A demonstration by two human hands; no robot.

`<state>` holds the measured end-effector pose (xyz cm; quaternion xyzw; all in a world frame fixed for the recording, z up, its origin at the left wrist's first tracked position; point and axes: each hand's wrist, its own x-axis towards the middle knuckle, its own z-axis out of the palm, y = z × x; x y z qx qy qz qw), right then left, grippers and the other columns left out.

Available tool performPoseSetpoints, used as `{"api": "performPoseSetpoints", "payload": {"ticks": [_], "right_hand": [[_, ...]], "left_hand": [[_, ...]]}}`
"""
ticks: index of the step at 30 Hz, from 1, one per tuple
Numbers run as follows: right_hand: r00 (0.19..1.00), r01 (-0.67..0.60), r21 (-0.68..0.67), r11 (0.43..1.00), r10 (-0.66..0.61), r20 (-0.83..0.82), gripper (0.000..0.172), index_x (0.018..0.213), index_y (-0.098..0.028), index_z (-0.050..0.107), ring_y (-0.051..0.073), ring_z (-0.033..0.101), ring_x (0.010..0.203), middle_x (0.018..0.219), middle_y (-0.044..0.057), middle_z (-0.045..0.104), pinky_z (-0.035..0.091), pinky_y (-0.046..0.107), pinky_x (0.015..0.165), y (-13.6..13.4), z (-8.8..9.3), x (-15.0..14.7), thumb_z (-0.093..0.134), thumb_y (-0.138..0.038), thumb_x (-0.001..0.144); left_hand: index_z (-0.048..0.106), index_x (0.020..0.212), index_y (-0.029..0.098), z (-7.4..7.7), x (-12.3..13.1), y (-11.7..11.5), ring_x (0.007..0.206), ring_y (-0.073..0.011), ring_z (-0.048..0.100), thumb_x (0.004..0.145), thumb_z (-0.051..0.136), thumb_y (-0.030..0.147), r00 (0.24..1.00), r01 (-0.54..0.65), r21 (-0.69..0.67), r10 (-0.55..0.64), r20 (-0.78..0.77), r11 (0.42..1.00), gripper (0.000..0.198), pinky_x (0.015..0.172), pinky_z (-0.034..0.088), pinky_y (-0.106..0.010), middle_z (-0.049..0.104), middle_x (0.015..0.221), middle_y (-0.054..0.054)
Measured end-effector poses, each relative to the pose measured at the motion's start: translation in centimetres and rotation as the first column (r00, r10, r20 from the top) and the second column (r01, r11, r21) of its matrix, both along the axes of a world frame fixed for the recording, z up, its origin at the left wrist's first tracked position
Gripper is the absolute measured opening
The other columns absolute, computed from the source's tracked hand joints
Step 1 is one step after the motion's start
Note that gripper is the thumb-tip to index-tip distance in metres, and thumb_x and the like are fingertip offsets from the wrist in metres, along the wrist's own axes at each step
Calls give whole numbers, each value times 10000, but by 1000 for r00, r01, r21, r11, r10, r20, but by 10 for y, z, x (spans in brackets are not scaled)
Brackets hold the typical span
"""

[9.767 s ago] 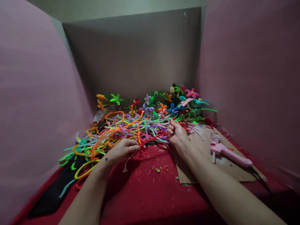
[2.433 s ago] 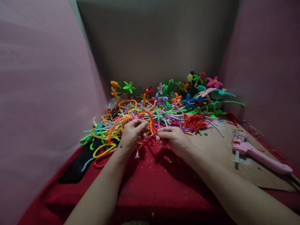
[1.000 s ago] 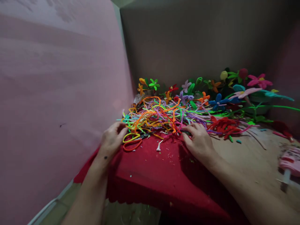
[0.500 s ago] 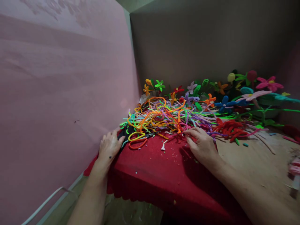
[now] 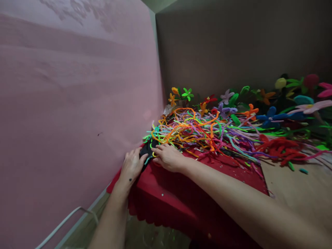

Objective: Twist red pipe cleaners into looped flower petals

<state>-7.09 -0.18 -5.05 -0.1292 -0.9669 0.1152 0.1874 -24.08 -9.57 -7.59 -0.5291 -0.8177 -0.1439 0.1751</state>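
Note:
My left hand point(image 5: 132, 164) rests at the left end of the red cloth, fingers stretched out and thumb against a black piece of material point(image 5: 148, 150). My right hand point(image 5: 169, 157) reaches over the scissors, with its fingertips and thumb at their yellow handle point(image 5: 153, 154); most of the scissors is hidden under the hand. Right behind both hands lies a tangled heap of coloured pipe cleaners point(image 5: 192, 129) in orange, yellow, green, purple and pink.
A red cloth point(image 5: 166, 186) covers this end of the table. Pipe cleaner flowers point(image 5: 271, 117) stand along the back. Red pipe cleaners point(image 5: 281, 150) lie at the right on a bare wooden surface point(image 5: 293, 186). A pink wall point(image 5: 77, 114) rises close on the left; a white cable point(image 5: 64, 221) runs below.
My right hand has moved left from the front of the pipe cleaner heap onto the scissors handles. My left hand stays by the black material. The view has turned slightly left.

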Motion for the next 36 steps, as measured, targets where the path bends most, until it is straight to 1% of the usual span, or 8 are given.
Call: {"api": "performPoseSetpoints", "payload": {"ticks": [4,10,12,15,22,28,32,36], "right_hand": [[996,66,67,996,-70,60,531,1264,-162,472,295,461,1090,1170,123,579,352,452,882,6,-9,-3,371,-504,871],[984,131,90,987,-141,108,373,1023,-161,621,275,523,934,954,118,651,381,412,797,3,-1,20,386,-413,880],[992,74,91,993,-83,98,282,993,-152,632,245,529,911,924,114,649,386,366,793,0,1,14,402,-248,863],[997,-49,22,999,48,64,338,1002,-136,635,195,542,901,967,108,637,396,291,792,-2,-1,-9,411,-56,761],[982,-185,-109,977,187,11,515,1201,-173,549,159,526,1062,1177,54,603,376,247,908,12,-4,-65,389,-23,735],[985,132,-109,985,-117,129,417,1187,-141,541,206,526,1090,1181,118,583,386,300,920,58,-10,-83,382,-84,806],[914,378,-91,921,-356,193,360,1216,-110,493,237,565,1021,1114,160,589,433,350,862,103,-11,-81,371,-158,880],[857,475,-56,878,-447,257,322,1158,-160,511,199,563,979,1149,90,543,480,396,812,130,-3,-75,501,-305,871]], "left_hand": [[553,1128,99,-1,-5,-2,954,-252,579,849,424,340,999,-18,41,16,43,999,391,853,421,-367,642,1051,-136],[576,1070,126,-9,-11,-5,921,-234,585,855,405,312,993,-20,121,6,115,992,332,814,447,-359,650,1014,-117],[574,1070,128,-12,-11,-6,949,-238,569,843,429,301,993,3,142,-20,120,990,320,843,438,-371,642,1033,-115],[567,1073,127,-15,-11,-6,949,-246,560,835,436,277,992,27,176,-48,118,984,311,846,438,-392,638,1026,-123],[549,1090,110,-20,-10,-8,947,-243,546,841,391,199,990,27,235,-59,131,972,308,850,445,-396,631,1031,-129],[553,1069,115,-23,-6,-11,941,-252,537,859,401,232,979,6,300,-67,194,954,285,852,444,-415,629,1015,-130],[548,1081,116,-23,-4,-14,937,-248,531,861,413,234,973,0,304,-71,221,953,284,852,443,-414,623,1008,-122],[551,1083,95,-24,-3,-14,937,-255,525,859,421,228,975,-3,295,-63,212,955,291,856,439,-413,618,1001,-129]]}}
